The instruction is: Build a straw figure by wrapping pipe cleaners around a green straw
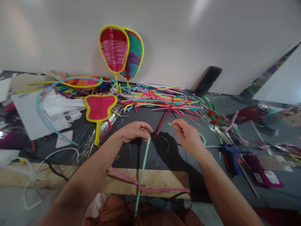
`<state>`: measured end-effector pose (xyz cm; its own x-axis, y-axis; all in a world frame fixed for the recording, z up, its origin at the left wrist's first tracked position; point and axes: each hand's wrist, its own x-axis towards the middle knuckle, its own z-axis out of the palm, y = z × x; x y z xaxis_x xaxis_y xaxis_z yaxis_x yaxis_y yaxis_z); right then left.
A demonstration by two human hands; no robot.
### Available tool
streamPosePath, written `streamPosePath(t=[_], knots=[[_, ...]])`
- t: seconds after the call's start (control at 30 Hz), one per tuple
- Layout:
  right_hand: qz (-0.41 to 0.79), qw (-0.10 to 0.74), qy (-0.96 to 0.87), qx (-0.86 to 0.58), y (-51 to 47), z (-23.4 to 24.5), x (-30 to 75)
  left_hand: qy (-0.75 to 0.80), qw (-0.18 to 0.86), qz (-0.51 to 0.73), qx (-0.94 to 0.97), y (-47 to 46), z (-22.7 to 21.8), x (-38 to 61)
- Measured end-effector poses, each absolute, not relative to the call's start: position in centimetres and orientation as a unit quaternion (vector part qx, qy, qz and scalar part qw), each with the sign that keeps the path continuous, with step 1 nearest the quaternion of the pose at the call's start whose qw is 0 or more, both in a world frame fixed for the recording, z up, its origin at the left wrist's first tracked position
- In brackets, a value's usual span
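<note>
My left hand [137,131] pinches the upper end of a twisted mint-green pipe cleaner [144,158], which runs down toward my lap. A pink pipe cleaner [164,190] is crossed around its lower part, with one arm out to each side. To the right, my right hand [187,135] is closed in a pinch. A short pale green tip [170,124] sticks out by its fingertips, and a light green curve [202,139] shows behind the wrist; both look like one pipe cleaner, mostly hidden by the hand. Between the hands, a thin wire loops over the dark table.
Loose colourful pipe cleaners [160,97] lie heaped along the wall. Two yellow-rimmed fans [114,48] lean there, and a pink fan [101,106] lies left. A phone [208,80] is propped at the back. Rightward are a blue glue gun [231,155] and a purple box [263,172].
</note>
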<state>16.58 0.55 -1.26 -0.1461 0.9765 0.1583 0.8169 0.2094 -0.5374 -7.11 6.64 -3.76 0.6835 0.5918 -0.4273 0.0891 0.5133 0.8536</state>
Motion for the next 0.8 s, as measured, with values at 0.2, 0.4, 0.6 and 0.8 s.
streamPosePath(t=[0.2,0.4,0.6,0.8], knots=[[0.348,0.246,-0.724,-0.543,1.0,-2.2,14.9,0.354,0.797,0.163,0.462,6.6,-3.9,-7.3],[0.378,0.255,-0.736,-0.501,0.4,-3.1,14.3,0.342,0.792,0.166,0.478,6.6,-4.1,-7.5],[0.436,0.264,-0.706,-0.491,0.0,-3.0,13.9,0.362,0.778,0.165,0.487,6.2,-3.2,-7.2],[0.457,0.291,-0.695,-0.473,0.5,-3.0,15.0,0.373,0.750,0.170,0.519,5.8,-2.1,-7.0]])
